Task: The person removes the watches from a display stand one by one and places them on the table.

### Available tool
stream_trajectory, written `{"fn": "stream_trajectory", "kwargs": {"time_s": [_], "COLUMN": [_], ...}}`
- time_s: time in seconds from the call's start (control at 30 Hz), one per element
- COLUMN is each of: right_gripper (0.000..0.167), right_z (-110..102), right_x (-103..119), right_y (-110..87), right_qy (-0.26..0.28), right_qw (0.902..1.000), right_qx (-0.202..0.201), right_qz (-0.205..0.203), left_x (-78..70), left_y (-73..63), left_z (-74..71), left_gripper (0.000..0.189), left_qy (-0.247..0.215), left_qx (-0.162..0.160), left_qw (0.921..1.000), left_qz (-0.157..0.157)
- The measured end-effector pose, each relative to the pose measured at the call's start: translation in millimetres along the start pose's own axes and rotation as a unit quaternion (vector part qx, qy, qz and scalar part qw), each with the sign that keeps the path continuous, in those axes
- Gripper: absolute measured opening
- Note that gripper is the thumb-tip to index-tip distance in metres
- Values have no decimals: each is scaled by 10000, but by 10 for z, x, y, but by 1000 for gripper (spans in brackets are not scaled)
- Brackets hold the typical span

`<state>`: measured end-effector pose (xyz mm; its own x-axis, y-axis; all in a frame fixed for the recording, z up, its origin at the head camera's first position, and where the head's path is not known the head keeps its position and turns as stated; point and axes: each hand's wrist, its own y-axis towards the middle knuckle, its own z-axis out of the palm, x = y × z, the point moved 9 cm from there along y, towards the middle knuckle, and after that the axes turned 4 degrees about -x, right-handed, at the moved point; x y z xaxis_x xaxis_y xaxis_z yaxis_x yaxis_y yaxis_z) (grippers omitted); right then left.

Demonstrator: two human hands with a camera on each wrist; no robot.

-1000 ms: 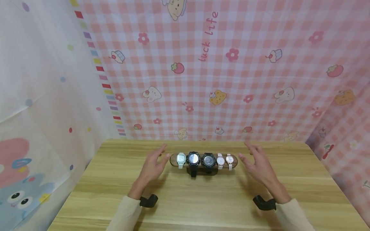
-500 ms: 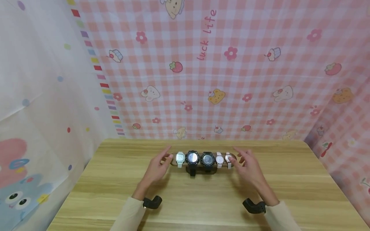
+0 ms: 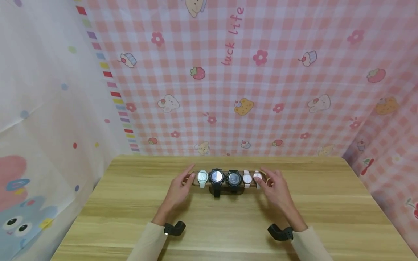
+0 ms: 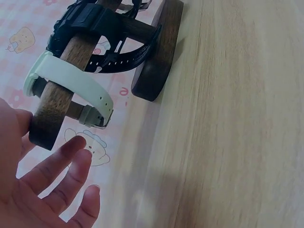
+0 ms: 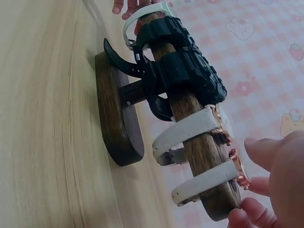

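Centre frame, left hand (image 3: 176,188) spread at one end of the watch stand (image 5: 115,111)! Right hand (image 3: 276,187), loosely spread, touches the other.

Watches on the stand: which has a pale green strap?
The pale green watch at the left end of the stand, nearest the left hand. Squarish-faced, it differs from two black watches and two white-strapped watches, all round-faced.

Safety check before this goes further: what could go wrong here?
In the head view, the thumb of the right hand overlaps the rightmost watch; it might nudge it.
The bar overhangs its base at both ends; uneven force from the left hand or right hand could tip it.
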<state>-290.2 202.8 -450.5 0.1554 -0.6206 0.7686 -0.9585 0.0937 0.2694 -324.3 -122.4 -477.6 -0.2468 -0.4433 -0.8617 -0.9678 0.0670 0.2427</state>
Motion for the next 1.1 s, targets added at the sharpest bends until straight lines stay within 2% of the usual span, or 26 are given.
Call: {"fn": "stream_trajectory", "kwargs": {"time_s": [0.17,0.37,0.5,0.73,1.1], "right_gripper": [50,52,54,51,42], "right_z": [31,39,45,40,1], "right_x": [3,9,-3,9,26], "right_y": [11,18,19,18,24], "right_qy": [-60,-104,-124,-151,-188], "right_qw": [9999,9999,9998,9998,9993], "right_qx": [-46,-76,-41,-96,-317], "right_qz": [84,70,139,111,-42], "left_x": [20,53,78,149,132], "left_y": [19,21,17,17,2], "left_z": [21,65,89,134,138], "left_gripper": [41,39,39,39,40], "left_qy": [-72,-347,-601,-933,-1101], "left_qx": [-55,-11,32,126,165], "left_qw": [10000,9994,9979,9931,9923], "left_qz": [27,-92,-239,-700,-540]}}
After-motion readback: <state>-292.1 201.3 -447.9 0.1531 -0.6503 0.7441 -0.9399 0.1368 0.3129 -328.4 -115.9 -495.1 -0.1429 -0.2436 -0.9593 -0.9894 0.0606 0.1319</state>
